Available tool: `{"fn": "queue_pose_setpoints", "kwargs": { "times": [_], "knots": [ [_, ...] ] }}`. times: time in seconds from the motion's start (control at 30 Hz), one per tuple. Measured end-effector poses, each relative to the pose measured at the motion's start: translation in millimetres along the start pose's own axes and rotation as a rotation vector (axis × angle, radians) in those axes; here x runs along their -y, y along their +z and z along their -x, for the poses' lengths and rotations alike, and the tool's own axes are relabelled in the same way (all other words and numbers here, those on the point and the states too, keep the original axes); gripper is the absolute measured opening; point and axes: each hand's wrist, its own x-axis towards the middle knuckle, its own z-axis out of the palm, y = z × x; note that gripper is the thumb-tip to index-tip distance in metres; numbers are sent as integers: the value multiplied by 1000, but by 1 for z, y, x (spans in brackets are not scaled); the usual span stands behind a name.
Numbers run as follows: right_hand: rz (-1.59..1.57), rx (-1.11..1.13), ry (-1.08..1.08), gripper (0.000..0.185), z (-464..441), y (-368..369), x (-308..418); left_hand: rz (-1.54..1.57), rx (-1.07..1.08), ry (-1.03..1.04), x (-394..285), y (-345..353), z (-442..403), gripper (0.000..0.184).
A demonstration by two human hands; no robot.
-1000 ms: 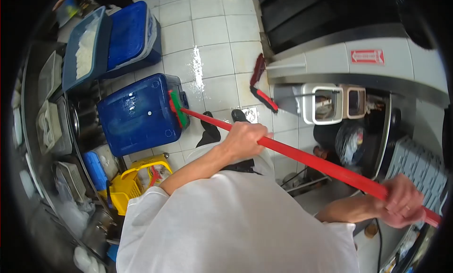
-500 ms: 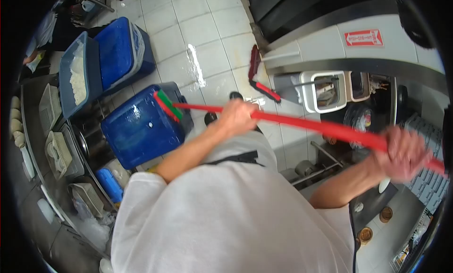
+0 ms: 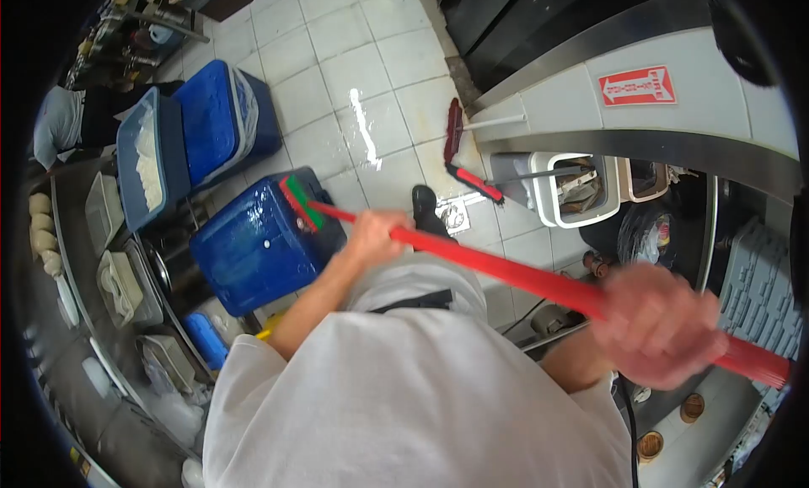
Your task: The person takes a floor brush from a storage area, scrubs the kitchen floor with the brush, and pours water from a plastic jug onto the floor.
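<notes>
My left hand [image 3: 377, 239] is wrapped round the red pole of a long-handled scrub brush [image 3: 506, 270], on its lower part. Higher up the same pole, my right hand [image 3: 657, 326] is closed on it, slightly blurred. The narrow green and red brush head [image 3: 302, 204] is over the edge of a blue bin lid [image 3: 244, 250]; whether it presses on the lid or just past it, I cannot tell. Wet spots shine on that lid. My black shoe [image 3: 426, 208] stands on the floor beyond the pole.
A grey-blue tub [image 3: 173, 206] of white contents and another blue bin [image 3: 209, 121] stand at the left, near a person [image 3: 61, 121]. Two more floor brushes [image 3: 455, 130] lean by the wall. A white bin [image 3: 543, 193] sits right, steel counter [image 3: 72, 294] left. The tiled floor [image 3: 337, 92] looks wet.
Both hands and the pole have shifted left, with my right hand also lower. The brush head has moved only slightly against the lid. The whole view has shifted a little.
</notes>
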Motion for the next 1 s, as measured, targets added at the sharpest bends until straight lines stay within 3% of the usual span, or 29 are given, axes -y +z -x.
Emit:
{"fn": "queue_pose_setpoints", "kwargs": {
  "times": [0.07,0.1,0.13,0.2,0.27,0.33,0.4,0.47,0.53,0.6,0.63,0.7,0.73,0.87,0.93,1.0],
  "knots": [
    [308,-84,-124,24,-11,-24,-78,58,41,-77,81,16,3,6],
    [449,-158,-62,23,-15,-31,-117,26,144,-249,131,29,7,7],
    [448,-236,6,22,-26,-41,-131,21,148,-239,130,28,-1,7],
    [233,-22,-156,23,-47,-56,-80,-49,134,-218,93,34,-15,10],
    [132,-43,-188,30,-34,-37,19,90,61,-109,5,-1,-27,7],
    [182,69,-314,25,-50,8,23,-3,92,-142,-28,-33,-19,9],
    [273,32,-229,15,-62,-18,-33,155,45,-81,64,0,-10,8],
    [550,-32,-170,5,-54,-48,-107,63,185,-163,137,24,-6,13],
    [405,-52,-180,12,-60,-74,-112,-10,302,-312,171,39,-29,16],
    [254,-157,-191,26,-65,-75,-62,-12,227,-212,87,14,-56,18],
    [237,-68,-232,30,-75,-49,-32,25,179,-169,36,-10,-62,17],
    [207,38,-270,35,-93,-29,-11,34,127,-140,10,-28,-61,16],
    [279,16,-237,31,-103,-41,-34,13,128,-153,19,-30,-63,15],
    [610,-81,-151,22,-94,-92,-162,34,300,-320,207,29,-48,13],
    [496,-85,-167,25,-114,-95,-128,23,221,-217,184,26,-64,12],
    [282,66,-81,28,-139,-60,-52,-14,148,-159,94,-12,-83,14]
  ]
}}
